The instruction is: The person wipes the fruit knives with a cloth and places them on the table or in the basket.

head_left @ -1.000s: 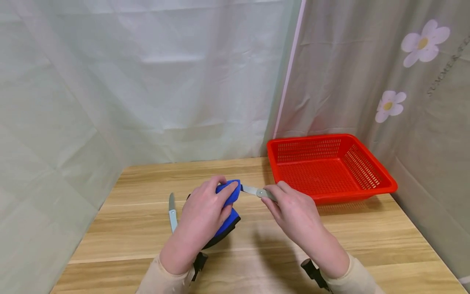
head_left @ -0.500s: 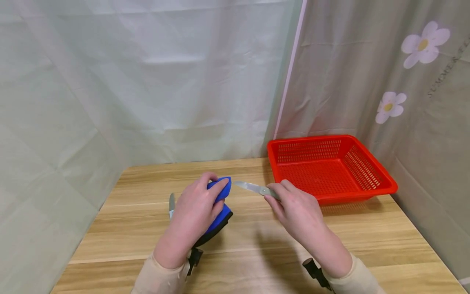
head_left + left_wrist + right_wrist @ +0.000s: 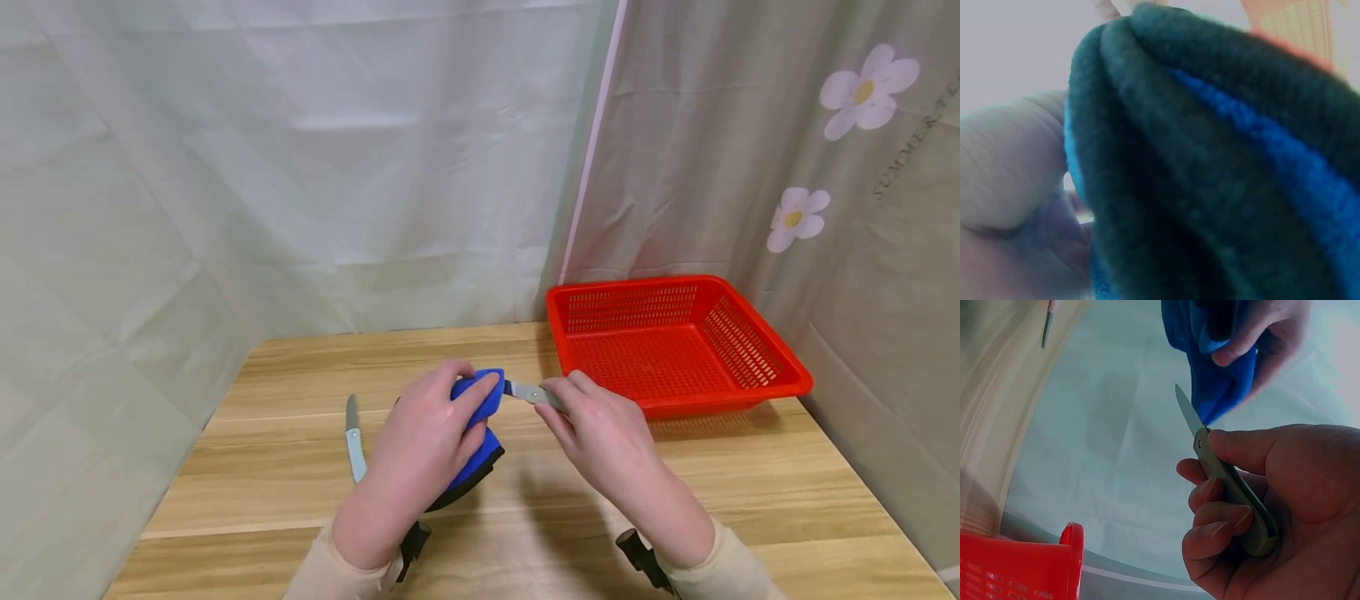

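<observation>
In the head view my left hand grips a bunched blue cloth with a black edge. My right hand holds a folding knife by its grey-green handle, blade unfolded and pointing left. The cloth overlaps most of the blade in that view, leaving a short stretch showing by the pivot. From the right wrist the knife shows its whole blade, with the cloth right alongside it. Fingers curl round the handle and the thumb lies near the pivot. Dark cloth folds fill the left wrist view.
Another knife, with a pale blue handle, lies on the wooden table left of my left hand, its handle end partly hidden. A red plastic basket stands at the back right. Curtains hang behind the table.
Half a second ago the cloth was left of the blade tip, off the blade. My left hand has moved right, bringing the cloth over the blade close to the handle. My right hand barely moved.
</observation>
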### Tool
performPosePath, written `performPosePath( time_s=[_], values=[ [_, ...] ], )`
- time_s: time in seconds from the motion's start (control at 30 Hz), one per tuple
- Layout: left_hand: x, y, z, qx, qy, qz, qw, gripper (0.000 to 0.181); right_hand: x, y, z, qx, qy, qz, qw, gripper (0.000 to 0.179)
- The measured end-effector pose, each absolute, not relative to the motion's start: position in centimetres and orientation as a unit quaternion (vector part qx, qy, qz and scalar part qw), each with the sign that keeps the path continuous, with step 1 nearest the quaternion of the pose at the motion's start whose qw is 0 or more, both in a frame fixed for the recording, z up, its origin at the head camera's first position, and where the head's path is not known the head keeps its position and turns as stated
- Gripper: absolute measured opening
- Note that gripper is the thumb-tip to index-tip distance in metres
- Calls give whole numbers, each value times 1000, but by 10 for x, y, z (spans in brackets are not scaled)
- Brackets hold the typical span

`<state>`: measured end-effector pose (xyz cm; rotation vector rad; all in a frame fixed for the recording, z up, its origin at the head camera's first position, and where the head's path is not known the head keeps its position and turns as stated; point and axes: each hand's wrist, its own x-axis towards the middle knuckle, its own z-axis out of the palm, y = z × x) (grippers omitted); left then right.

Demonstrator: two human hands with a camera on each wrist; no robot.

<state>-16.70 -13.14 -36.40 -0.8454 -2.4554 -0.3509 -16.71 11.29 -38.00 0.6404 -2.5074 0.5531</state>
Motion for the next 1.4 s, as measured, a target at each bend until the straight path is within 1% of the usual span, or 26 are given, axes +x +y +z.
performPosePath(
  time_s=[0.63, 1.1, 1.27, 1.4],
  values=[
    [-160, -116, -370, -330, -902, -130, 247, 43, -164, 108, -383, 250, -911, 190, 267, 19],
    [-163, -121, -370, -315, -912, -117, 238, 47, -164, 109, -383, 248, -913, 198, 255, 19],
    [-165, -125, -370, -313, -909, -118, 248, 45, -165, 110, -382, 245, -916, 202, 245, 21],
    [-167, -127, -370, -312, -908, -125, 251, 44, -165, 111, -382, 245, -915, 205, 248, 21]
  ],
)
